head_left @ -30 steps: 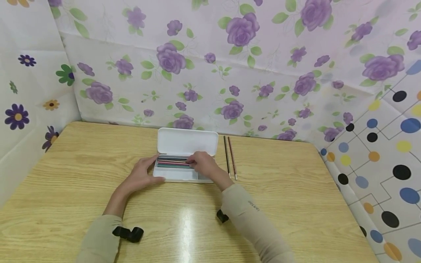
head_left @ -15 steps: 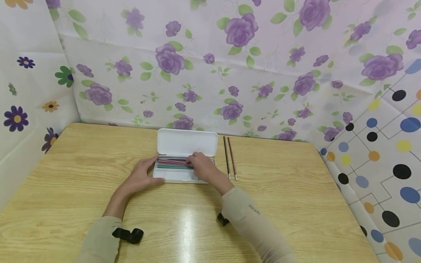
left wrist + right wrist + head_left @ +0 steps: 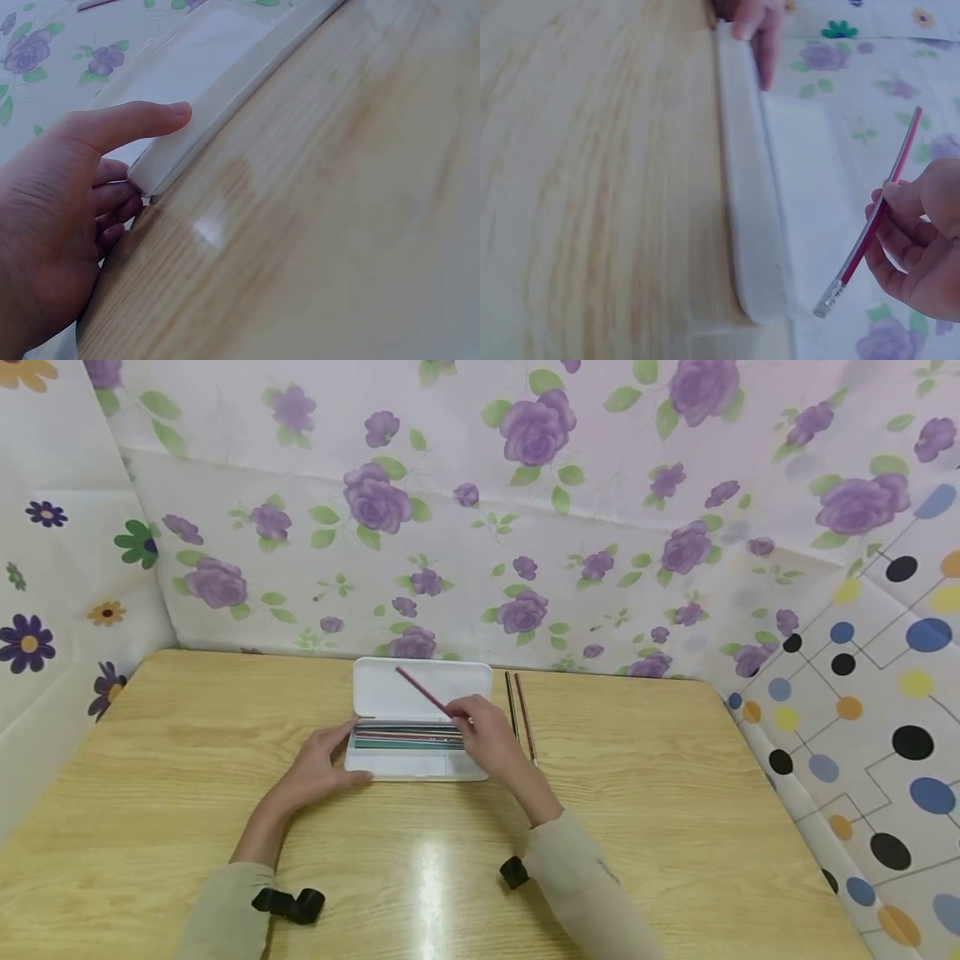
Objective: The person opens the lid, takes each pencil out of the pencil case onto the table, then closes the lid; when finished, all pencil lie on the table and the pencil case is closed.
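A white pencil case (image 3: 401, 766) lies on the table with its lid (image 3: 375, 689) raised against the back. Several coloured pencils (image 3: 405, 735) lie side by side in its rear compartment. My left hand (image 3: 318, 764) holds the case's left end, thumb on the front rim and fingers round the back corner. Above the case, my right hand (image 3: 491, 739) pinches a dark red pencil (image 3: 422, 692) between thumb and fingers. That pencil slants across the lid in the head view. In the right wrist view its silver-ended tip (image 3: 830, 298) points downward.
Just right of the case, a black pencil (image 3: 512, 700) and a red-brown pencil (image 3: 526, 720) lie side by side on the wooden table (image 3: 645, 793). A floral cloth (image 3: 300, 527) hangs right behind the table, with patterned sheets at both sides.
My right hand has drawn the dark red pencil up out of the case and shifted slightly right, tilting it over the lid. The left hand keeps its hold on the case.
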Demonstrator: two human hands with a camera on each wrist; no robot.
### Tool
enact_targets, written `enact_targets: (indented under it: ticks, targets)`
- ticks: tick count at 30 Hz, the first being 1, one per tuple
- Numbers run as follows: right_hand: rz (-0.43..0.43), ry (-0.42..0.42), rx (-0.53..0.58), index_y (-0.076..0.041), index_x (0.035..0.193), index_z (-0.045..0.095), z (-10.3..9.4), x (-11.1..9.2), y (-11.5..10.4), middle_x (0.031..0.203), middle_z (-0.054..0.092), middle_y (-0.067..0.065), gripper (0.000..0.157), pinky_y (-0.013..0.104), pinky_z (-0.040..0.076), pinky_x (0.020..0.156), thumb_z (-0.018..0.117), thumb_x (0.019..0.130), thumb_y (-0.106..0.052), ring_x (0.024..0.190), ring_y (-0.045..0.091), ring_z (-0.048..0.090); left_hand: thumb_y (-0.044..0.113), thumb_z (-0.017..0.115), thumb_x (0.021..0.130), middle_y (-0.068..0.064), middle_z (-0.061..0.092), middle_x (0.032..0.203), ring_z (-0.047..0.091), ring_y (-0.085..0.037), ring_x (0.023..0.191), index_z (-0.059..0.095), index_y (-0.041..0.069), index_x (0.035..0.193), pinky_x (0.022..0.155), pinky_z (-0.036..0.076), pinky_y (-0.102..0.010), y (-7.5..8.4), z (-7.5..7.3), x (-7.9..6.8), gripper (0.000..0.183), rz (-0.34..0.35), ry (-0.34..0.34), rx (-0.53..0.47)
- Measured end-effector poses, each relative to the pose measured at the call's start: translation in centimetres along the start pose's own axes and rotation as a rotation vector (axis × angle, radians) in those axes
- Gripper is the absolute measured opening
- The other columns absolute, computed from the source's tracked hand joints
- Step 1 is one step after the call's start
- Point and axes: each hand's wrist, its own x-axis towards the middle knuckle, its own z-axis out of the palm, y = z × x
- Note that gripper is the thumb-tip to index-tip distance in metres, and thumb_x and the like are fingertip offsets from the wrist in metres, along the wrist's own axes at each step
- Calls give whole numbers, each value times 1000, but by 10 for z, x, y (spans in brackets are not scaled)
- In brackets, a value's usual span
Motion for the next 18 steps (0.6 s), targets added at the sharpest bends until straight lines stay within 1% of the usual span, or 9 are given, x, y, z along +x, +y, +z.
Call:
enact_targets:
  ticks: [3, 8, 14, 18]
  targets:
    - [52, 35, 59, 2, 109, 65, -11, -7, 4, 100, 65, 10, 17, 29, 54, 77, 60, 93, 4, 92, 22, 62, 31, 81, 76, -34, 35, 143, 30, -51, 129, 31, -6, 148, 103, 22, -65, 0, 1, 0, 95, 9, 0, -2]
    - [151, 56, 146, 3, 111, 65, -30, -18, 16, 98, 67, 11, 19, 31, 54, 75, 60, 93, 3, 91, 22, 62, 30, 81, 76, -32, 34, 145, 28, -50, 131, 31, -5, 148, 106, 19, -64, -1, 3, 0, 95, 19, -2, -14]
    - [248, 71, 169, 4, 114, 64, -50, -25, 39, 99, 67, 11, 21, 33, 54, 72, 60, 95, -3, 91, 23, 62, 30, 81, 76, -32, 34, 145, 28, -51, 131, 30, -6, 148, 105, 20, -65, -1, 1, 0, 95, 31, 0, 0]
    - [292, 63, 193, 6, 118, 62, -61, -27, 56, 102, 66, 15, 25, 35, 55, 74, 59, 96, -4, 93, 27, 62, 30, 81, 76, -33, 34, 145, 27, -51, 131, 30, -6, 148, 104, 20, -65, 1, 0, 0, 95, 30, -6, -8]
